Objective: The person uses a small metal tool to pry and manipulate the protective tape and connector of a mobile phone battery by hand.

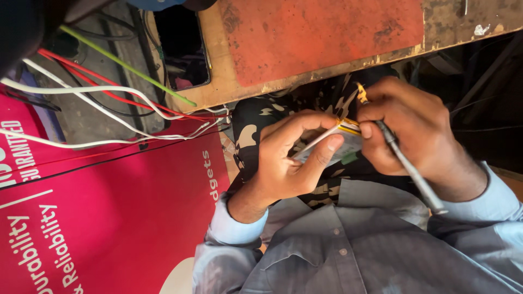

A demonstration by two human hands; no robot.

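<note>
White, red and green wires (pixel 109 92) run at the left above a red printed panel (pixel 109 218), beside a worn wooden bench with an orange-red top (pixel 327 38). The left hand (pixel 289 163) is closed around a small flat silvery battery pack with a yellow-taped edge (pixel 348 142), thumb and fingers pinching it. Touching it, the right hand (pixel 414 136) grips a slim metal tool (pixel 408 169), above the lap.

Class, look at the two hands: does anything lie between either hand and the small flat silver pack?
Nothing visible does. The left hand pinches the flat silver pack directly, and the right hand, holding a thin metal tool, touches its yellow-taped edge.
</note>
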